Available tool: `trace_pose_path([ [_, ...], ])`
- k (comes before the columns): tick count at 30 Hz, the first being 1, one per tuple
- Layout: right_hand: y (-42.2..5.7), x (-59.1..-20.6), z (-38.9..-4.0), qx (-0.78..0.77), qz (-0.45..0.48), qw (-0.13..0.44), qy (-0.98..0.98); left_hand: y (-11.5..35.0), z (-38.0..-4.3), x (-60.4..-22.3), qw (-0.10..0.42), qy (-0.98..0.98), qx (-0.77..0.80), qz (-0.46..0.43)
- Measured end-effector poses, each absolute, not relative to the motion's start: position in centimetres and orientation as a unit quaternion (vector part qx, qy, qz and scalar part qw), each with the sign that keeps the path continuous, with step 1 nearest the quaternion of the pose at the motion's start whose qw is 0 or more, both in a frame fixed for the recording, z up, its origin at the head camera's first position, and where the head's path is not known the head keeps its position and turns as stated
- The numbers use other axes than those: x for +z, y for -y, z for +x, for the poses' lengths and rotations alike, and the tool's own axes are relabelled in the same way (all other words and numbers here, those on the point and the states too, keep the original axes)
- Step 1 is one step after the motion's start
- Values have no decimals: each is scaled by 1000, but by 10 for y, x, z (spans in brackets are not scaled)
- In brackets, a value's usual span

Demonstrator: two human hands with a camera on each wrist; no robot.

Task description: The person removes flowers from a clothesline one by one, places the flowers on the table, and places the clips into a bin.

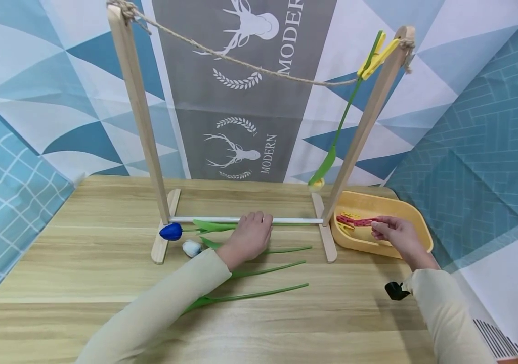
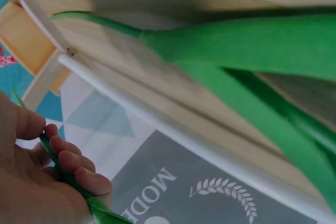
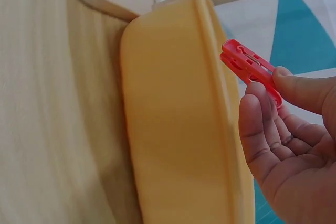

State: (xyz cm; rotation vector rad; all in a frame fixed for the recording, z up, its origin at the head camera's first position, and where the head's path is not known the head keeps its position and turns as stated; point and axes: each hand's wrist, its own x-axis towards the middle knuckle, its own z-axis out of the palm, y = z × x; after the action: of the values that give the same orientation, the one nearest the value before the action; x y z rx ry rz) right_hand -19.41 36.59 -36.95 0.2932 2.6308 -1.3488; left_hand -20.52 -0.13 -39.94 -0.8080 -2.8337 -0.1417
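Note:
My left hand [image 1: 251, 236] reaches over the table beside the white rod. Its fingers curl round the green stem of a blue tulip [image 1: 170, 231], seen close in the left wrist view. A white tulip [image 1: 191, 247] lies just below the blue one, and several green stems [image 1: 268, 294] stretch out on the table nearer the body. Over the yellow basin [image 1: 404, 206], my right hand [image 1: 400, 236] pinches a red clothespin [image 3: 252, 69] between thumb and fingers. Yellow clothespins [image 1: 346, 227] lie in the basin. The flower heads of the nearer stems are hidden behind my left forearm.
Two wooden posts [image 1: 138, 106] on flat feet carry a sagging rope [image 1: 241, 61]. A white rod [image 1: 297, 221] joins them low down. A yellow clothespin [image 1: 377, 58] at the rope's right end holds a tulip [image 1: 329, 159] hanging head down. Patterned cloth stands behind the table.

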Motion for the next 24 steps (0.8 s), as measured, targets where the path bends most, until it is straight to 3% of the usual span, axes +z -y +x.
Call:
trace_pose_path([
  [24, -365, -384, -200, -391, 74, 87, -913, -5, -218, -418, 46, 961, -63, -267],
])
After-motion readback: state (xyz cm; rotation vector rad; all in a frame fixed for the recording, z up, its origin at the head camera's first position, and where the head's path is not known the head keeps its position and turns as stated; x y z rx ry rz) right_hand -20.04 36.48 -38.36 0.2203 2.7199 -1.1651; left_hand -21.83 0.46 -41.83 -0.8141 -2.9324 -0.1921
